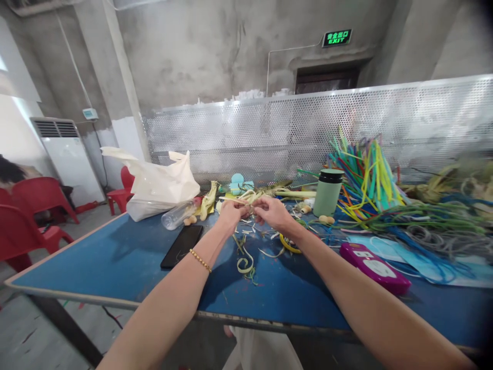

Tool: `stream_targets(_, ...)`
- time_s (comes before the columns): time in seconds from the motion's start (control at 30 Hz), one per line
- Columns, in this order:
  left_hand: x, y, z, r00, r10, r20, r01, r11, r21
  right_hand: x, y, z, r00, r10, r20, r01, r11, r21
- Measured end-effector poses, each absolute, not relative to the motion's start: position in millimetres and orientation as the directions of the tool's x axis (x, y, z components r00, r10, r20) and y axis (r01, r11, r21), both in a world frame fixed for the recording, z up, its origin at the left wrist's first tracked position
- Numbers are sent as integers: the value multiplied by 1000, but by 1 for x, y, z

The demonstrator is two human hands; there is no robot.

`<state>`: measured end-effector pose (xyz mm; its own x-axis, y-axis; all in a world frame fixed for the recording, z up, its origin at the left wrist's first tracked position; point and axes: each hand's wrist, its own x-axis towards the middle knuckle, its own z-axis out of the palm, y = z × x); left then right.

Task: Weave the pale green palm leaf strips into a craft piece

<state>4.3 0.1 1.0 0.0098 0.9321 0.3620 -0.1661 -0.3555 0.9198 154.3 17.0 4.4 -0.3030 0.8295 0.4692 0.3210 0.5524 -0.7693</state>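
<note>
Both my hands are raised over the far middle of the blue table [115,257], close together with fingers pinched. My left hand [232,213] is closed on thin pale strips [249,196], which look like straw or split plant stem and stick out past the fingers. From the other side my right hand [272,213] pinches the same strips; its fingertips partly hide them. Below the hands lie scraps and a curled pale strip [245,266]. A yellow ring-shaped piece [289,245] rests by my right wrist. A black phone [182,247] lies beside my left forearm.
A white plastic bag [164,182] and clear bottle [177,216] are at left. To the right stand a green tumbler [328,194] and colourful strips [370,177], with a purple box [373,267], blue face masks [435,264] and tangled cords [435,239]. A perforated metal panel [246,139] backs the table.
</note>
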Motion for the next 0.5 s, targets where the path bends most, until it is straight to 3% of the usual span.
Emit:
stream_targets(0.13, 4, -4, 2, 19, 918, 395, -39, -394, 918, 156, 8, 12, -194, 851, 488, 305, 525, -794)
stream_targets(0.27, 5, -7, 3, 32, 917, 397, 68, -398, 915, 156, 3, 17, -204, 877, 435, 206, 473, -857)
stream_targets(0.5, 8, -4, -2, -41, 917, 397, 46, -395, 917, 153, 7, 11, -226, 881, 416, 98, 445, -890)
